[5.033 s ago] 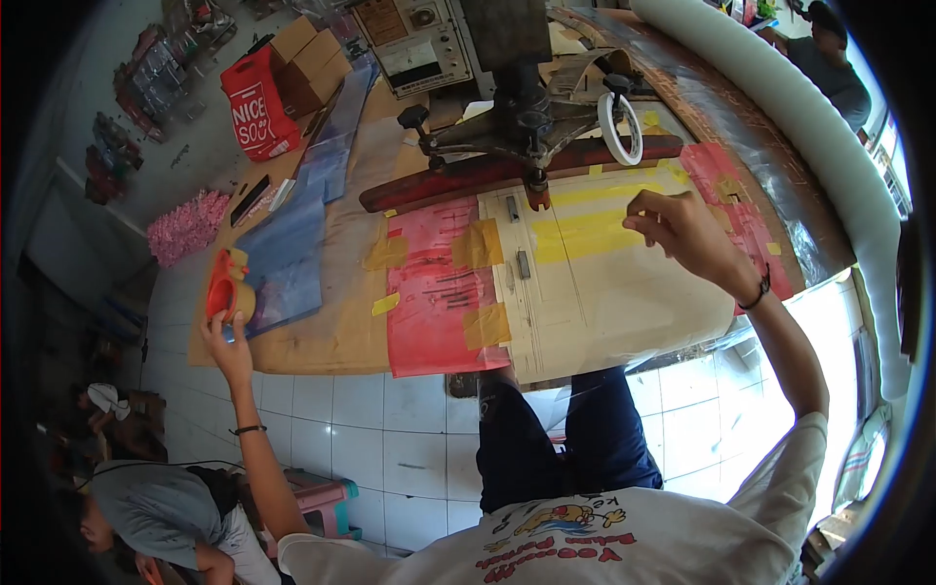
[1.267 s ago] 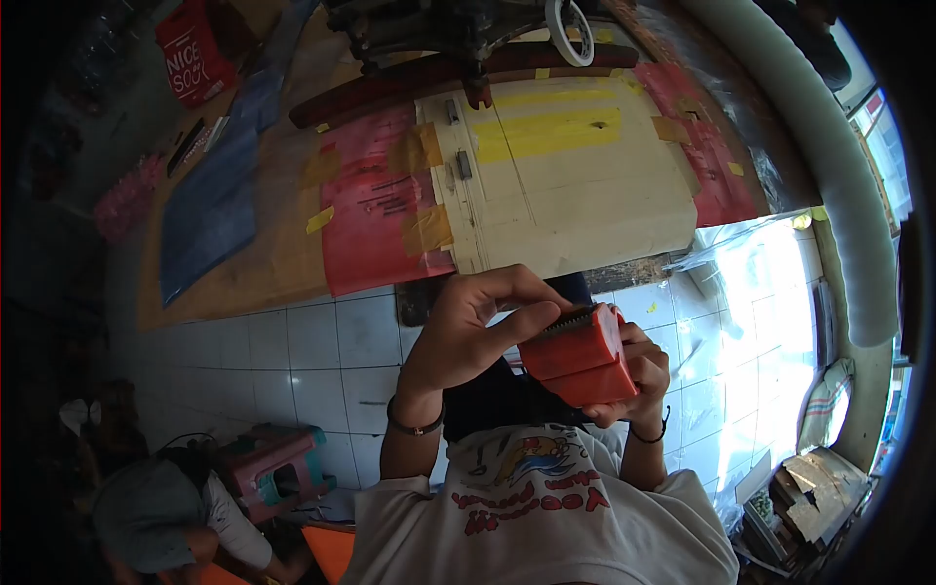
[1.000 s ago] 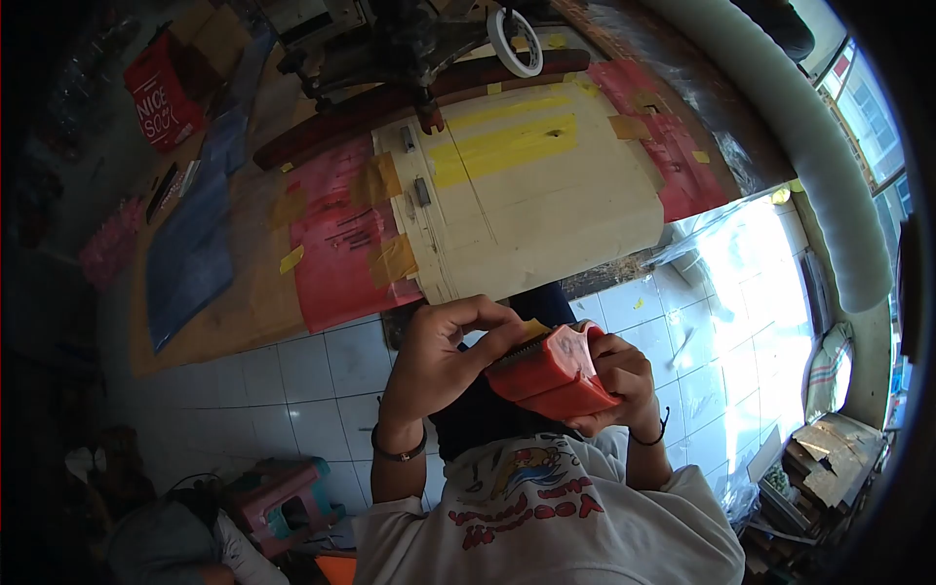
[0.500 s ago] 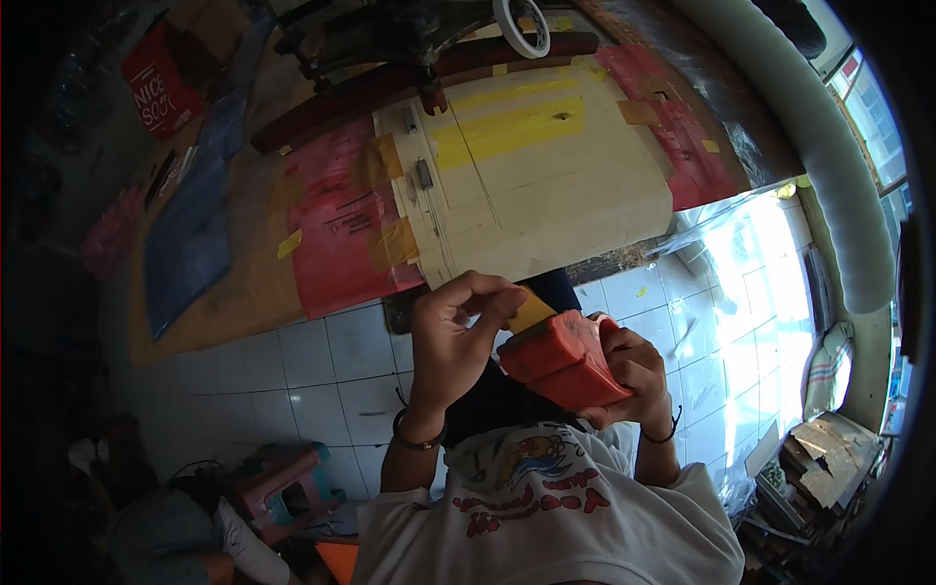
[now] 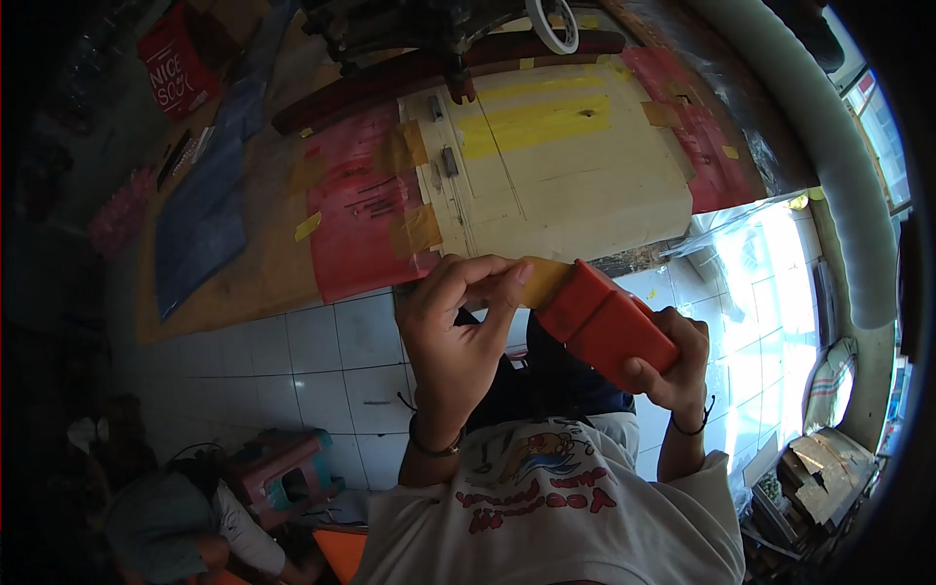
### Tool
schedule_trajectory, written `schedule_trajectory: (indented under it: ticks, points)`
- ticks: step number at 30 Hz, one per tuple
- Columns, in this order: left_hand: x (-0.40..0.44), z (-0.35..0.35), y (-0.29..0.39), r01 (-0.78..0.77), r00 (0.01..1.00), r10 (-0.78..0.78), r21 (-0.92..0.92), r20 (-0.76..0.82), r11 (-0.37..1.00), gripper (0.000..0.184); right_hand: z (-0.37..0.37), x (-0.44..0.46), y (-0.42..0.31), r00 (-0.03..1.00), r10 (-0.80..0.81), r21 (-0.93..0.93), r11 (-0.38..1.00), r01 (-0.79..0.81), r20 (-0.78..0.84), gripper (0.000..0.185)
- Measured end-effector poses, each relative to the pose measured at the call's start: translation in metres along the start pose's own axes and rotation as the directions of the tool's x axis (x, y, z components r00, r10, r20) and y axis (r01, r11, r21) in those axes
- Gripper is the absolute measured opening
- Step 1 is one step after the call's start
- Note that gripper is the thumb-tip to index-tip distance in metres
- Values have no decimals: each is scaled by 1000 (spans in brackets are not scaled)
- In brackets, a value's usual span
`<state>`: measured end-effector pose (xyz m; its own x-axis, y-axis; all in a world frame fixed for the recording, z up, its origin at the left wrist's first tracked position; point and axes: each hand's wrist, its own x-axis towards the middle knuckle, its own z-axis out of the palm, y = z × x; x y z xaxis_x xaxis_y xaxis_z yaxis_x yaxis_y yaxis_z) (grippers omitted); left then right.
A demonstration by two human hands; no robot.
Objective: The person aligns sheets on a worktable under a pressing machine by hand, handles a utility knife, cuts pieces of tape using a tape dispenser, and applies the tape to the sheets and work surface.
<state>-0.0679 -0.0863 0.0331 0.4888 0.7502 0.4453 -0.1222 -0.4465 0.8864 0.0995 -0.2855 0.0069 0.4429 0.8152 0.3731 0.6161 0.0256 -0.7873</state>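
A red tape dispenser (image 5: 609, 327) is tilted in front of my shirt, near the table's front edge. My right hand (image 5: 680, 363) wraps round its lower right end. From its upper left end comes a short strip of yellow-brown tape (image 5: 550, 285). My left hand (image 5: 456, 336) pinches the free end of that strip between thumb and fingertips. The tape roll inside the dispenser is hidden.
Ahead is a work table with a cream sheet (image 5: 575, 200), red sheets (image 5: 356, 219) and yellow tape pieces. A dark metal frame (image 5: 429, 44) and a white tape ring (image 5: 552, 27) stand at the back. Another person (image 5: 171, 522) and a stool (image 5: 292, 478) are lower left.
Both hands have moved up and a little apart, with the dispenser shifting right and turning. More of the yellow-brown strip shows. The view has swung slightly left.
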Motion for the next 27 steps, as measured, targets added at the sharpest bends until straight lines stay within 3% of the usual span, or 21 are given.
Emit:
schedule_trajectory:
  ticks: [2,5,9,10,11,12,13,14,15,16,17,18,19,20,21,23,25,27]
  points:
    - [-5,5,10,-84,996,87,123,-16,989,11,-7,16,-18,998,61,-51,997,-61,-8,45]
    - [-4,15,16,-173,983,182,241,-15,955,13,-18,44,-50,986,123,-122,986,-110,110,42]
    - [8,23,24,-223,965,254,314,-62,923,11,-30,106,-110,933,217,-374,922,-99,288,39]
    - [9,24,24,-205,962,253,337,-106,919,11,-27,111,-111,951,21,-420,900,116,309,33]
    - [11,24,21,-185,955,253,361,-153,914,11,-20,113,-114,955,-54,-460,867,189,290,33]
    - [17,23,13,-310,893,411,411,-183,857,14,-12,117,-119,952,-133,-500,826,260,276,33]
    - [16,25,18,-363,837,462,336,-293,869,14,-3,122,-125,941,-210,-538,778,325,266,34]
    - [14,28,28,-420,770,494,263,-403,869,16,2,125,-138,893,-95,-630,675,383,441,17]
    - [13,30,41,-479,699,505,193,-506,856,19,20,128,-120,841,-210,-642,562,522,499,19]
    - [17,27,57,-480,699,488,162,-522,862,19,29,129,-101,766,-377,-579,504,641,520,23]
    - [21,25,74,-482,699,471,131,-538,866,20,29,129,-103,759,-394,-548,529,648,518,25]
    - [33,14,78,-386,701,375,118,-606,915,19,30,128,-105,752,-411,-516,551,655,515,27]
    - [48,4,80,-297,674,277,92,-684,950,19,23,129,-119,804,-290,-514,646,565,519,28]
    - [50,-10,76,-276,732,220,15,-645,961,20,14,125,-117,836,-373,-496,680,541,402,29]
    - [45,-29,66,-239,796,162,-57,-583,969,20,-6,122,-117,857,-355,-522,683,511,374,31]
    - [40,-51,44,-201,878,86,-199,-470,959,22,-33,123,-99,903,-399,-534,735,418,157,35]
    - [32,-62,21,-170,923,25,-348,-384,922,24,-61,125,-72,950,-308,-557,799,227,-54,38]
    - [27,-65,0,-34,909,-112,-340,-402,940,23,-90,129,-33,942,-144,-528,848,-40,-303,40]
